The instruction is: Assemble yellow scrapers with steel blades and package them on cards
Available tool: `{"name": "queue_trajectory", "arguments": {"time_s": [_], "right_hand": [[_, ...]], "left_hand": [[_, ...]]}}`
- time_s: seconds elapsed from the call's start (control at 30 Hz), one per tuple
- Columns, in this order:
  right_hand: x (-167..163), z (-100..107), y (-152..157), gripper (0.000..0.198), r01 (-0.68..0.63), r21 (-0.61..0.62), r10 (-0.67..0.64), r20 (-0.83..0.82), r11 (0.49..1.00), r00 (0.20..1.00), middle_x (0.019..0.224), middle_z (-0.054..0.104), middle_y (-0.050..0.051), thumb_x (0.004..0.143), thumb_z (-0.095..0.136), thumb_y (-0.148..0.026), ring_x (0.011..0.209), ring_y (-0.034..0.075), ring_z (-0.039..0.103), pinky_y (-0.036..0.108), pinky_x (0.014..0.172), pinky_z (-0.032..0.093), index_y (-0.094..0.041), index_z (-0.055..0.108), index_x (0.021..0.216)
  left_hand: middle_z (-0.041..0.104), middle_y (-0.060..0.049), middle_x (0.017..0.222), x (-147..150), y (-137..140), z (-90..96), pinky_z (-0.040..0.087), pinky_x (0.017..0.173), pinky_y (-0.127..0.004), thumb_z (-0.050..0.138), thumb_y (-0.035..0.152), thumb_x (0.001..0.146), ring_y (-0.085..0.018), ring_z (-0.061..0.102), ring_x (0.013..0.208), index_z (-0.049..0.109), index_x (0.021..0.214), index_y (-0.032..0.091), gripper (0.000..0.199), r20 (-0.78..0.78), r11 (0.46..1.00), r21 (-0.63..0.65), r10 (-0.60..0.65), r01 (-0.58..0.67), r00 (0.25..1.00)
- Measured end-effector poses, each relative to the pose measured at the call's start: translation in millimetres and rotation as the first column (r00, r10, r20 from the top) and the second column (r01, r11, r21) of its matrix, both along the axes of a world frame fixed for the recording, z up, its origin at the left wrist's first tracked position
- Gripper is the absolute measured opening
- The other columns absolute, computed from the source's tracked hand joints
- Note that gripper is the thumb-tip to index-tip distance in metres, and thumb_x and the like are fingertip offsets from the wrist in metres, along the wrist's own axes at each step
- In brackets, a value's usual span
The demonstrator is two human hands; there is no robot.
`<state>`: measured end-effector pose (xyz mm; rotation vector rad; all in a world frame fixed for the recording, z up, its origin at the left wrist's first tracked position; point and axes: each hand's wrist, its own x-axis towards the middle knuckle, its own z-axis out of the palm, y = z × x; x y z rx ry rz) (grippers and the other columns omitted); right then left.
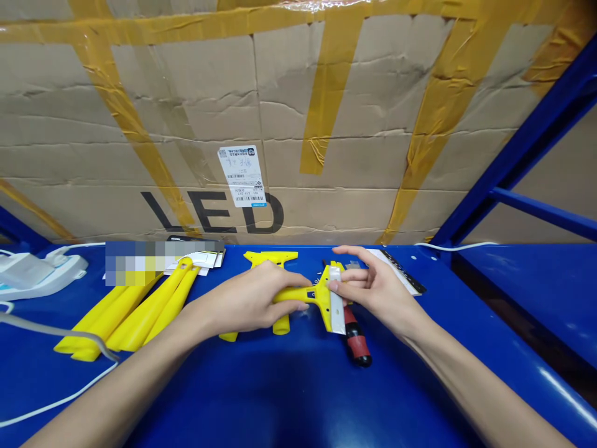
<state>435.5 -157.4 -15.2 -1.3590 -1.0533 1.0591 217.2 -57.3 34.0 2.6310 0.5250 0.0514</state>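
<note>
Tool, red-black: 5 o'clock from view centre. Scraper, yellow — 5 o'clock; left hand grasping its shank, right hand pinching its blade. Carton, 12 o'clock — marked "LED" at 9 o'clock. Label, 10 o'clock, on carton: barcoded, fine print illegible.

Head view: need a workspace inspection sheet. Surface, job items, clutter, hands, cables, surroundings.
Surface: glossy blue tabletop.
Job items: yellow scraper with silver plate; red-and-black tool handle, partly hidden.
Clutter: yellow handles left; white power strip far left.
Hands: left hand grips the scraper; right hand touches the plate.
Cables: grey cable left; white cable rear right.
Surroundings: taped cardboard box marked LED; blue metal frame right.
</note>
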Motion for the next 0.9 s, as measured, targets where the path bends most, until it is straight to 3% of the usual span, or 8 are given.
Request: {"name": "queue_trajectory", "arguments": {"time_s": [0.23,0.4,0.53,0.6,0.63,0.73,0.9], "right_hand": [[-3,-5,3,0.056,0.096,0.107,-0.117,0.211,0.99,0.97,0.108,0.072,0.008,0.067,0.089,-0.043,0.072,0.018,0.074,0.031,0.07,0.061,-0.021,0.063,0.111],[-6,-5,1,0.056,0.079,0.085,-0.097,0.238,0.993,0.966,0.113,0.072,0.011,0.07,0.086,-0.05,0.071,0.019,0.075,0.033,0.069,0.062,-0.021,0.062,0.111],[0,0,2,0.048,0.16,0.119,-0.184,0.228,0.98,0.956,0.107,0.074,0.009,0.081,0.073,-0.057,0.075,0.021,0.074,0.033,0.067,0.061,-0.023,0.061,0.113],[9,1,2,0.035,0.221,0.167,-0.268,0.358,0.961,0.895,0.095,0.076,0.008,0.088,0.066,-0.053,0.075,0.022,0.074,0.033,0.065,0.059,-0.023,0.062,0.107],[14,0,2,0.027,0.243,0.194,-0.308,0.473,0.95,0.825,0.092,0.077,0.007,0.089,0.065,-0.046,0.076,0.022,0.074,0.033,0.066,0.057,-0.023,0.063,0.104],[28,-6,2,0.012,0.196,0.122,-0.216,0.782,0.973,0.585,0.086,0.079,0.004,0.083,0.065,-0.025,0.076,0.023,0.074,0.035,0.069,0.053,-0.024,0.065,0.096],[31,-15,4,0.029,0.125,-0.066,-0.011,0.848,0.99,0.53,0.098,0.081,0.006,0.077,0.066,-0.02,0.092,0.027,0.076,0.036,0.076,0.055,-0.023,0.068,0.105]], "left_hand": [[0.076,-0.011,0.114,1,3,-3.0,0.051,0.085,-0.033,0.053,0.048,0.099,-0.027,0.071,0.102,0.067,0.132,0.02,0.045,-0.013,0.999,0.025,0.045,-0.044,0.999],[0.075,-0.011,0.118,0,3,-3.2,0.05,0.09,-0.036,0.052,0.05,0.1,-0.03,0.069,0.107,0.066,0.133,0.02,0.047,-0.027,0.998,0.053,0.048,-0.046,0.998],[0.073,-0.011,0.124,-1,6,-3.4,0.05,0.093,-0.037,0.052,0.05,0.1,-0.03,0.068,0.112,0.065,0.134,0.021,0.047,-0.004,0.997,0.055,0.06,-0.06,0.998],[0.072,-0.01,0.126,-2,9,-3.0,0.049,0.096,-0.037,0.053,0.048,0.1,-0.029,0.067,0.114,0.066,0.133,0.021,0.045,0.018,0.997,0.053,0.063,-0.064,0.998],[0.073,-0.009,0.126,-3,10,-2.6,0.049,0.097,-0.037,0.054,0.047,0.099,-0.028,0.067,0.114,0.066,0.132,0.021,0.044,0.025,0.996,0.057,0.068,-0.07,0.997],[0.074,-0.008,0.122,-6,14,-1.1,0.049,0.097,-0.038,0.054,0.047,0.099,-0.029,0.067,0.113,0.067,0.13,0.023,0.042,0.04,0.992,0.08,0.096,-0.099,0.995],[0.075,-0.008,0.118,-6,15,-0.9,0.05,0.094,-0.036,0.054,0.048,0.099,-0.028,0.068,0.108,0.068,0.128,0.023,0.041,0.058,0.992,0.08,0.094,-0.098,0.994]]}}
